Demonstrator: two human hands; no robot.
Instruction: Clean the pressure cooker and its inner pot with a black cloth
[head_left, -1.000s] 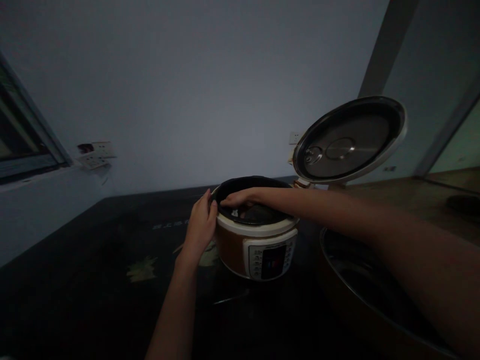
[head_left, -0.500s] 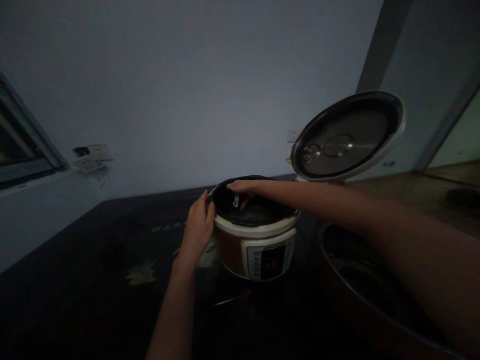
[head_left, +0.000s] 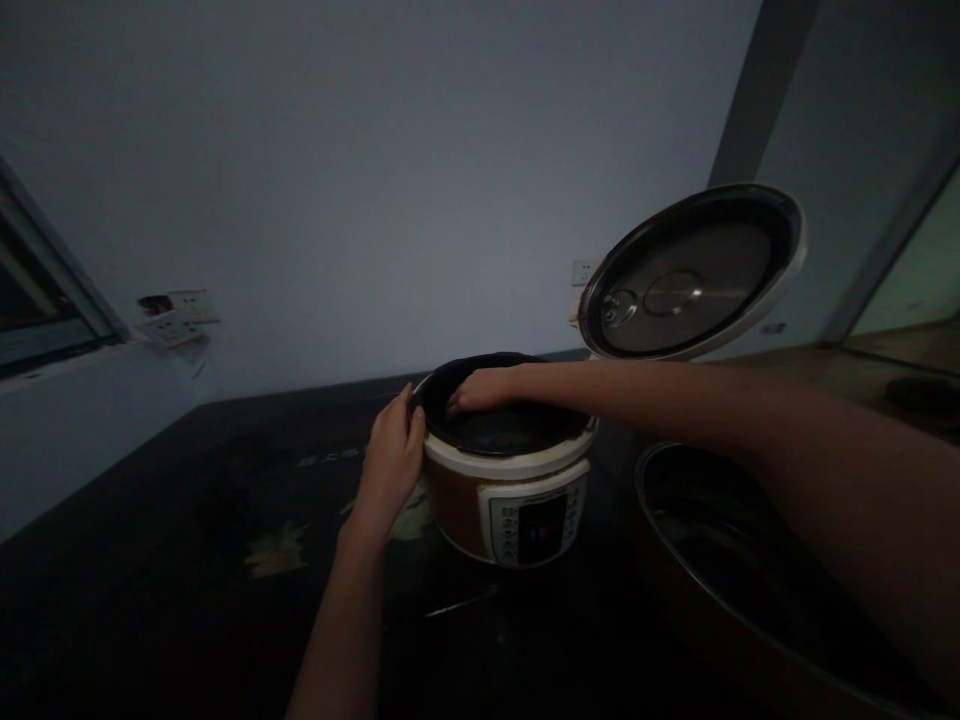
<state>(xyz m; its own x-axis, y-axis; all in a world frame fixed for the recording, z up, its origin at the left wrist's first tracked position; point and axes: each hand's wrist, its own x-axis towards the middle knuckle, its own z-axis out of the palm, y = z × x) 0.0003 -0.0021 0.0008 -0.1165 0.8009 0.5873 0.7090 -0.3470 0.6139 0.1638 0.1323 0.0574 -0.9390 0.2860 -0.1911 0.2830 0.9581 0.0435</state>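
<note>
An electric pressure cooker (head_left: 457,500) with a brown body and cream trim stands on the dark countertop, its lid (head_left: 690,275) swung up at the right. My left hand (head_left: 394,450) grips the cooker's left rim, thumb on the near side and fingers beyond. Inside the dark inner pot (head_left: 510,435), my right hand (head_left: 484,388) reaches down against the left wall, its fingers bent together and pointing downward. Whatever those fingers hold is hidden in the dark. Water or a wet shine seems to show at the pot's bottom, too dim to tell.
A large dark pan or basin (head_left: 697,580) stands at the right, under my right forearm. Pale leaf-shaped marks (head_left: 277,550) show on the countertop (head_left: 187,620). Behind are a wall with sockets (head_left: 191,305) and a window (head_left: 45,290) at the left.
My right hand has moved lower and slightly left inside the pot, its fingers turning downward. The small white thing that showed at its fingers is out of sight. My left hand keeps its grip.
</note>
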